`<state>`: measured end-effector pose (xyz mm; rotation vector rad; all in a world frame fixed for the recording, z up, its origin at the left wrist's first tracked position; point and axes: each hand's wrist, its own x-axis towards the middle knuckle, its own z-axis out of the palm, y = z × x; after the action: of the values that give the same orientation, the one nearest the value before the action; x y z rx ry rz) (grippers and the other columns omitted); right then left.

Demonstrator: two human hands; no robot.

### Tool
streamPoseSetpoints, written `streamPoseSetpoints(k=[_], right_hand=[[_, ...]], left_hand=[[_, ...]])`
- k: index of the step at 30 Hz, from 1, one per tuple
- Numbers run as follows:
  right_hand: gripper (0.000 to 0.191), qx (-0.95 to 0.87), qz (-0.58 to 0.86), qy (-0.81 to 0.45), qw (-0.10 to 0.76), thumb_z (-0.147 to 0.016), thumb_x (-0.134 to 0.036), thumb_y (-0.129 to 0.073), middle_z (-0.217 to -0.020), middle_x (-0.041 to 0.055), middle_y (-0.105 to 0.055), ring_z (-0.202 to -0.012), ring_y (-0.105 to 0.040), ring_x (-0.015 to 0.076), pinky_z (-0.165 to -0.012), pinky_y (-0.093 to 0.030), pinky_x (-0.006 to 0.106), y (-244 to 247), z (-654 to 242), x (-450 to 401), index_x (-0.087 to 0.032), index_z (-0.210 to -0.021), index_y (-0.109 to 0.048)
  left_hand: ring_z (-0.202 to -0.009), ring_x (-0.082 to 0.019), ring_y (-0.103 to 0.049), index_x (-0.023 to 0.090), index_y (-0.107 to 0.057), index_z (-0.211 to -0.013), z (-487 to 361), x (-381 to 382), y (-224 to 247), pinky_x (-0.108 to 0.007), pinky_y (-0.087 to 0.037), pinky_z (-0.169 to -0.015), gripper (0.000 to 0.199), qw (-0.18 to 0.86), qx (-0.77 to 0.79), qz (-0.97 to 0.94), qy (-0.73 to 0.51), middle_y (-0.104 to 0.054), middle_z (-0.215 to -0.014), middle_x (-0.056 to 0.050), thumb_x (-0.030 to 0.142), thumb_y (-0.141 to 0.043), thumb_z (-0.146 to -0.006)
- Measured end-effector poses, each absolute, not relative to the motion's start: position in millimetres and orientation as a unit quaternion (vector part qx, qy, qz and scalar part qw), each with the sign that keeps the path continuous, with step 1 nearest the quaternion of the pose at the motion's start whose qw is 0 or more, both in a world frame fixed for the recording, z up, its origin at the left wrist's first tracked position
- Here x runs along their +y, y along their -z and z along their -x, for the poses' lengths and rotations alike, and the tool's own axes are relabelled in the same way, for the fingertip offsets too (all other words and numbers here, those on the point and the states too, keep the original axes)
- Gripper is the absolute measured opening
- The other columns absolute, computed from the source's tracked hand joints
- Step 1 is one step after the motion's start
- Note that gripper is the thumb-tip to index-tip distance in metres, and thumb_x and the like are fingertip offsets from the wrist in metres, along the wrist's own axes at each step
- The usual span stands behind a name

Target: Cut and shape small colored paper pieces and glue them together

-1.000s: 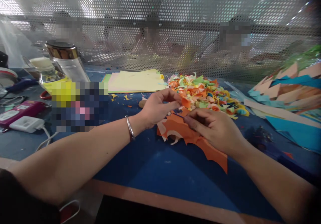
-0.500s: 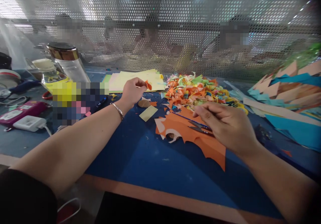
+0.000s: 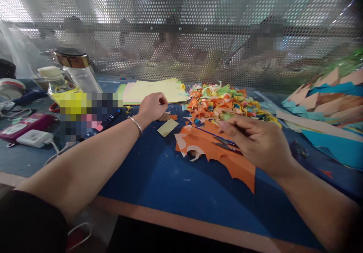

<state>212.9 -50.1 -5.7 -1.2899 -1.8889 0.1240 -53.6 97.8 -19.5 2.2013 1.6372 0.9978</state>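
Observation:
My left hand [image 3: 153, 107] hovers by the front of a yellow paper stack [image 3: 159, 88], its fingers curled together. Whatever they may hold is hidden. Below it lie a small pale yellow paper rectangle [image 3: 168, 128] and a brown round piece [image 3: 163, 116]. My right hand [image 3: 255, 139] is closed over orange paper [image 3: 227, 160] with a scalloped edge. From under its fingers stick out the dark pointed blades of scissors [image 3: 225, 144] and a slim blue pointed tool [image 3: 210, 132]. The handles are covered by the hand. A pale curved paper scrap [image 3: 195, 151] rests on the orange sheet.
A heap of colourful paper cuttings [image 3: 221, 101] lies at the back. Stacked blue and peach cut paper [image 3: 326, 113] stands right. At left are bottles [image 3: 79, 69], a purple power strip [image 3: 22, 126] and a white charger [image 3: 34, 137]. A perforated screen [image 3: 181, 52] closes the back.
The orange scrap that stuck out of my left fingertips no longer shows there. My left hand has shifted slightly and its fingers are more curled. My right hand has hardly moved.

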Motion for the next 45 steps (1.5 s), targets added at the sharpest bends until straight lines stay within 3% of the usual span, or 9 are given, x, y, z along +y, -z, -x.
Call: streamPoseSetpoints(k=[6, 9, 12, 16, 24, 28, 35, 40, 45], right_hand=[[0.037, -0.755, 0.502, -0.043, 0.419, -0.098, -0.041, -0.063, -0.055, -0.0024, -0.053, -0.052, -0.048, 0.0118, -0.052, -0.04, 0.025, 1, -214, -51, -0.021, -0.067, -0.065], [0.035, -0.748, 0.505, -0.032, 0.428, -0.099, -0.045, -0.063, -0.057, -0.0018, -0.058, -0.049, -0.05, 0.012, -0.049, -0.039, 0.025, 1, -215, -51, -0.023, -0.073, -0.071], [0.036, -0.745, 0.508, -0.017, 0.432, -0.1, -0.049, -0.062, -0.063, -0.0002, -0.065, -0.051, -0.053, 0.0128, -0.05, -0.04, 0.026, 2, -217, -51, -0.024, -0.076, -0.072], [0.04, -0.744, 0.509, -0.026, 0.432, -0.099, -0.049, -0.062, -0.062, 0.0006, -0.064, -0.053, -0.052, 0.0133, -0.051, -0.041, 0.027, -1, -218, -50, -0.022, -0.069, -0.066], [0.041, -0.732, 0.524, -0.039, 0.434, -0.097, -0.049, -0.062, -0.062, 0.0016, -0.063, -0.053, -0.05, 0.0142, -0.05, -0.039, 0.028, -2, -220, -49, -0.022, -0.067, -0.063], [0.038, -0.732, 0.525, -0.037, 0.433, -0.097, -0.044, -0.063, -0.062, 0.001, -0.063, -0.051, -0.048, 0.0126, -0.05, -0.039, 0.027, -2, -222, -48, -0.021, -0.067, -0.064], [0.038, -0.729, 0.531, -0.022, 0.431, -0.097, -0.045, -0.063, -0.063, 0.0024, -0.064, -0.053, -0.052, 0.0137, -0.052, -0.039, 0.029, -3, -224, -47, -0.022, -0.067, -0.065], [0.039, -0.723, 0.531, -0.027, 0.44, -0.097, -0.048, -0.063, -0.062, 0.0034, -0.063, -0.057, -0.057, 0.0169, -0.052, -0.041, 0.029, -2, -225, -48, -0.023, -0.067, -0.066], [0.039, -0.725, 0.537, -0.02, 0.431, -0.098, -0.048, -0.063, -0.065, 0.0047, -0.065, -0.062, -0.061, 0.0188, -0.054, -0.041, 0.031, -2, -226, -49, -0.023, -0.067, -0.065]], left_hand=[[-0.074, -0.015, -0.063, 0.019, -0.071, -0.081, 42, 84, 9, -0.031, -0.048, -0.073, 0.003, 0.156, 0.463, -0.781, -0.39, -0.078, -0.09, -0.005, 0.021, -0.068, -0.083], [-0.081, -0.016, -0.064, 0.019, -0.074, -0.087, 31, 62, -1, -0.032, -0.05, -0.077, 0.016, 0.213, 0.369, -0.842, -0.331, -0.076, -0.094, -0.005, 0.035, -0.076, -0.084], [-0.096, -0.02, -0.064, 0.021, -0.077, -0.097, 20, 40, -6, -0.036, -0.05, -0.091, 0.022, 0.173, 0.28, -0.899, -0.288, -0.074, -0.1, -0.007, 0.039, -0.079, -0.085], [-0.107, -0.026, -0.062, 0.021, -0.077, -0.099, 16, 29, -6, -0.04, -0.047, -0.099, 0.019, 0.12, 0.251, -0.939, -0.203, -0.071, -0.104, -0.008, 0.029, -0.079, -0.082], [-0.091, -0.022, -0.065, 0.021, -0.075, -0.087, 25, 33, -13, -0.036, -0.048, -0.082, 0.019, 0.152, 0.324, -0.92, -0.159, -0.071, -0.099, -0.007, 0.009, -0.067, -0.075], [-0.086, -0.021, -0.064, 0.019, -0.076, -0.082, 29, 39, -15, -0.035, -0.047, -0.077, 0.01, 0.138, 0.344, -0.913, -0.171, -0.07, -0.093, -0.007, 0.014, -0.07, -0.077], [-0.076, -0.018, -0.061, 0.02, -0.078, -0.082, 32, 48, -15, -0.033, -0.046, -0.073, 0.015, 0.156, 0.364, -0.902, -0.174, -0.069, -0.085, -0.005, 0.01, -0.07, -0.074], [-0.067, -0.015, -0.061, 0.02, -0.077, -0.082, 36, 54, -13, -0.031, -0.047, -0.069, 0.016, 0.234, 0.385, -0.876, -0.172, -0.072, -0.073, -0.001, 0.011, -0.068, -0.074], [-0.066, -0.014, -0.066, 0.019, -0.076, -0.083, 39, 61, -14, -0.031, -0.051, -0.067, 0.012, 0.317, 0.392, -0.835, -0.22, -0.076, -0.074, -0.003, 0.013, -0.07, -0.074]])
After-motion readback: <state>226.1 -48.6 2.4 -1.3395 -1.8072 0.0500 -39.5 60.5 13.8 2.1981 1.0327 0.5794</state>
